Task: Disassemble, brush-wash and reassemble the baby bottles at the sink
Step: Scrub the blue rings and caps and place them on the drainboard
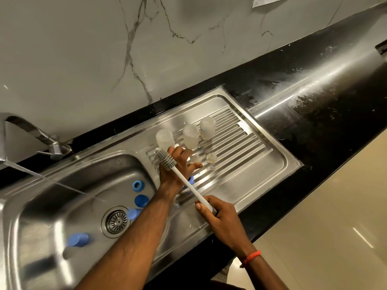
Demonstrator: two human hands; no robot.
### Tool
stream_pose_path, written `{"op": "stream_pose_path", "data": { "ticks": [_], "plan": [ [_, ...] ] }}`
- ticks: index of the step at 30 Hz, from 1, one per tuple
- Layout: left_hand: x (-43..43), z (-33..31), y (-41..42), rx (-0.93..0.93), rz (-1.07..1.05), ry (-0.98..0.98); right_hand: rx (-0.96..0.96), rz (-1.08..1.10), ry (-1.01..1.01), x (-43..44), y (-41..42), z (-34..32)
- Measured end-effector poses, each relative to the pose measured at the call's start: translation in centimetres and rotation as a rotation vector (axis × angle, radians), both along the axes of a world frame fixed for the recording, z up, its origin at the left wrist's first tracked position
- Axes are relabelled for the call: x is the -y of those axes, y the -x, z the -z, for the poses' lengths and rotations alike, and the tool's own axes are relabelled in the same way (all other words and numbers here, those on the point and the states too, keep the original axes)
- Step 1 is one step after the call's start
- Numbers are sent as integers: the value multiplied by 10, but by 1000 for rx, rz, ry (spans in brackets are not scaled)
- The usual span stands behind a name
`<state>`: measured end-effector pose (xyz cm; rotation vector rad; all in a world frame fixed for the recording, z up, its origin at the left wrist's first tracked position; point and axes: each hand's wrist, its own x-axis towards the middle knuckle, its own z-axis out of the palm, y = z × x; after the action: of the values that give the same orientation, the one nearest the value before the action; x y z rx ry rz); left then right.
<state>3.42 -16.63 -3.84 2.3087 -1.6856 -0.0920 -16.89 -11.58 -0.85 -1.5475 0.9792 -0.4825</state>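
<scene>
- Since the clear bottles (pixel 191 136) stand upside down and wet on the drainboard (pixel 261 164), I judge them light, stiff and slippery. A wrap round the mid-body should hold better than a pinch at the rim.
- Two clear teats (pixel 211 158) lie just in front of them. They look soft and small, likely to squash or skid, and are best taken by the thicker base.
- Left hand (pixel 178 164) hovers over the drainboard with fingers spread, its grip open. The nearer teat (pixel 195 159) sits at its fingertips, though I cannot tell if they touch. The bottles are just beyond.
- Right hand (pixel 219 216) has its grip closed round the handle end of the brush (pixel 199 195), whose bristle head points up over the left hand.
- Blue caps and rings (pixel 141 200) lie in the sink (pixel 27 237) basin, apart from both hands, and water runs from the tap (pixel 31 129).
</scene>
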Motion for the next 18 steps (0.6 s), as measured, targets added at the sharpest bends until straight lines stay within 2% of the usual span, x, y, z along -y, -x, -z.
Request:
{"op": "stream_pose_path", "data": {
  "ticks": [6, 9, 13, 18],
  "plan": [
    [-44, -3, -16, -68, -22, 289, -83, -101, 56, 1, -14, 3],
    [-70, -8, -31, -165, -79, 255, -130, -150, 86, 1, -22, 3],
    [-107, -4, -53, -139, -256, 133, -177, -207, 82, -3, -40, 3],
    [-157, 0, -80, -210, -457, 211, -264, -301, 142, -16, -70, 8]
  ]
}}
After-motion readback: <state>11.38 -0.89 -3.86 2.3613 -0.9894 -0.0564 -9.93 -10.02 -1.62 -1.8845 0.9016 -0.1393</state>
